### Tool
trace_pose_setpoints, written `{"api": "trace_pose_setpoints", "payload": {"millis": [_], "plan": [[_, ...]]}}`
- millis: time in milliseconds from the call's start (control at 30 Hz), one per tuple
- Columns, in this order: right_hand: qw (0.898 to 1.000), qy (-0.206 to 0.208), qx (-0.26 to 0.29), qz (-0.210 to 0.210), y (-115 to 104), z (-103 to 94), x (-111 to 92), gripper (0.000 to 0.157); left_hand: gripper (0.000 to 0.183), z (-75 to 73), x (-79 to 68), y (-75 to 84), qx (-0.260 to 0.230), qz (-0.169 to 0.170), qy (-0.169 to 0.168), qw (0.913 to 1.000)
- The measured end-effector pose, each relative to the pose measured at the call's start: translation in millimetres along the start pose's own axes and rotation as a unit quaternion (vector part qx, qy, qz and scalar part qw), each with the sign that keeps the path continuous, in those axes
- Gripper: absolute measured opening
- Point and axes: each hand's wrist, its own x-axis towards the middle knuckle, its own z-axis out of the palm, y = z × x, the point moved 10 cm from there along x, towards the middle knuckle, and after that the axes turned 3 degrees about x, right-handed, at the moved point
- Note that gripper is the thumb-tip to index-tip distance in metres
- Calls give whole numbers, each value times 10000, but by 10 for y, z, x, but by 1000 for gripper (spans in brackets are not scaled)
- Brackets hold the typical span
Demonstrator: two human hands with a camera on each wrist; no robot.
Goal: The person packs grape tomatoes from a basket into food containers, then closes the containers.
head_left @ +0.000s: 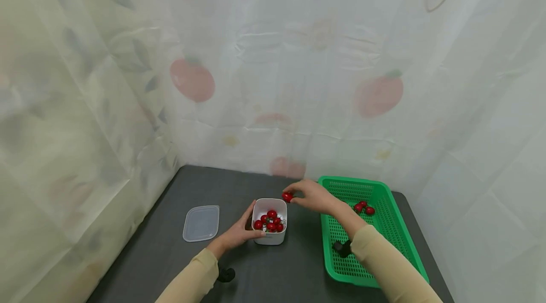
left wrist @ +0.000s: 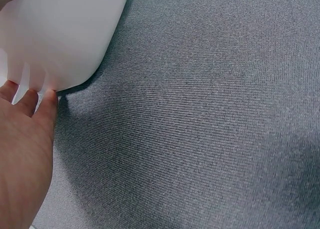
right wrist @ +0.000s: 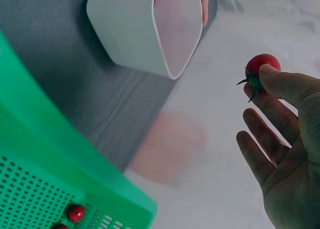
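Observation:
A cherry tomato (right wrist: 263, 64) with a green calyx is pinched between the thumb and forefinger of my right hand (head_left: 312, 195), just above and right of a white square container (head_left: 269, 238). The other fingers of that hand are spread loosely in the right wrist view. My left hand (head_left: 239, 235) holds the container from its left side, thumb near the front rim and fingers against the far wall. Several red cherry tomatoes (head_left: 271, 214) lie inside it. In the left wrist view, the fingertips (left wrist: 47, 101) touch the container's wall (left wrist: 65, 39).
On the right stands a green perforated basket (head_left: 386, 189), with a few cherry tomatoes (head_left: 369, 210) in it, under my right forearm. A translucent lid (head_left: 201, 223) lies flat on the dark table (head_left: 294, 270) to the left. A printed curtain (head_left: 273, 80) hangs behind the table.

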Motion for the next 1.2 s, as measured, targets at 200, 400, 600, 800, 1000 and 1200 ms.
{"api": "trace_pose_setpoints", "payload": {"millis": [200,400,600,800,1000,1200], "plan": [[9997,-30,-240,-81,-126,68,99,31,106,3,-5,12,-25,-31,-24,10000],[9996,-80,-221,-125,-245,165,211,32,106,9,-9,23,-59,-10,-81,9999],[9993,-136,-239,-272,-323,293,317,33,104,20,-1,31,-95,-22,-122,9999],[9994,-169,-236,-199,-336,410,379,32,104,22,-1,50,-96,13,-142,9999],[9988,-231,-420,-47,-282,502,416,31,103,22,-7,60,-120,69,-181,9997],[9980,-327,-525,115,-199,609,457,32,106,19,-5,17,-128,-11,-177,9998]]}}
